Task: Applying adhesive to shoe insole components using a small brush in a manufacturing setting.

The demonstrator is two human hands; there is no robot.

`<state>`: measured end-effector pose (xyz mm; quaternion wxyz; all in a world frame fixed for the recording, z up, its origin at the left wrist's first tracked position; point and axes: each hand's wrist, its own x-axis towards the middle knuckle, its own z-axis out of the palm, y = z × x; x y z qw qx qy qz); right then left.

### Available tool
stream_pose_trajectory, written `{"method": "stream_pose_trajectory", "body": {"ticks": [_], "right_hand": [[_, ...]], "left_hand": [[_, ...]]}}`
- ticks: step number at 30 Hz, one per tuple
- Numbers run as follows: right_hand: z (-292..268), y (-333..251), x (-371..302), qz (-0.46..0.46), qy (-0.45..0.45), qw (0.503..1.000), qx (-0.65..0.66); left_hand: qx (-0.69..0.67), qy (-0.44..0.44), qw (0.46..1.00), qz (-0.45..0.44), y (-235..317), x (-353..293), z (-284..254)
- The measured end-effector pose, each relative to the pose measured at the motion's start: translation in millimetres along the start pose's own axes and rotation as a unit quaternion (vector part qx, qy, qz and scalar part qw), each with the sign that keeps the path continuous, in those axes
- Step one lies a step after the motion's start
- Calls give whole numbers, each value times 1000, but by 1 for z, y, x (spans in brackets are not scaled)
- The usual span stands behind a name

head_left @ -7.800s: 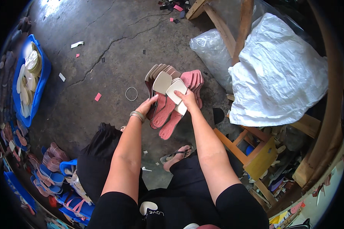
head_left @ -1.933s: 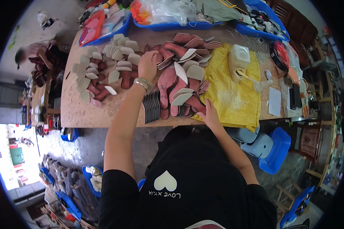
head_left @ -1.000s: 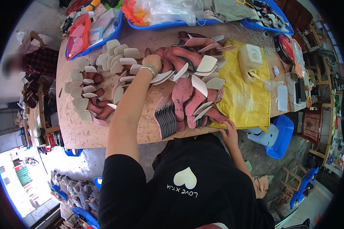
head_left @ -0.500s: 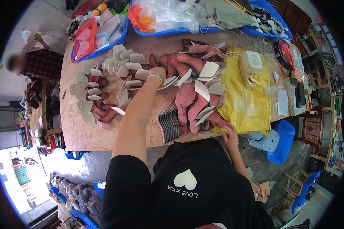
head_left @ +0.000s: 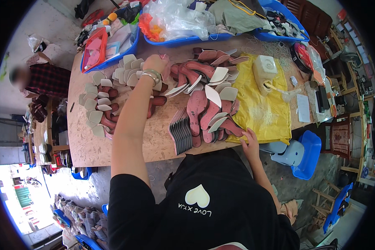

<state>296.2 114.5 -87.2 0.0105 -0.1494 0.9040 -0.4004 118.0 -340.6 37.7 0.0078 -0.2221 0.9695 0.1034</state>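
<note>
My left hand (head_left: 155,63) reaches to the far middle of the table with its fingers closed on a pink insole (head_left: 166,68); part of its grip is hidden. Around it lie overlapping rows of insoles with cream flaps (head_left: 131,62). Near the table's front edge my right hand (head_left: 251,143) has its thumb and fingers at the tip of another pink insole (head_left: 231,126). That one belongs to a loose pile (head_left: 198,106) in the middle, some with cream flaps. Beside the pile stands a tight stack of dark-edged insoles (head_left: 180,132).
A yellow sack (head_left: 264,121) lies at the right, bearing a whitish plastic jug (head_left: 264,68). Blue bins (head_left: 179,43) line the far edge, one with a red tray (head_left: 94,50). Below right are a blue tub (head_left: 310,154) and a stool. A person (head_left: 48,79) is at far left.
My left hand has moved farther away and to the left, now with a pink insole at its fingers. Some cream-flapped insoles left of the pile have shifted. My right hand stays at the insole's tip.
</note>
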Motion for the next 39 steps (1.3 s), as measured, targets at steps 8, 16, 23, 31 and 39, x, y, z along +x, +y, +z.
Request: {"method": "stream_pose_trajectory", "body": {"ticks": [8,16,23,31,39], "right_hand": [[-5,-37,40,-61,46,996,52],[10,-57,42,-158,15,986,45],[-15,-30,16,-102,34,994,16],[-25,4,-20,-48,8,998,-47],[-1,7,13,-97,-85,991,-17]], "left_hand": [[-428,-22,903,-23,14,-28,2],[-630,-173,757,-5,86,-75,-3],[-575,5,814,81,55,-123,27],[-445,-33,885,-130,-37,-250,135],[34,128,989,63,-62,-284,151]]}}
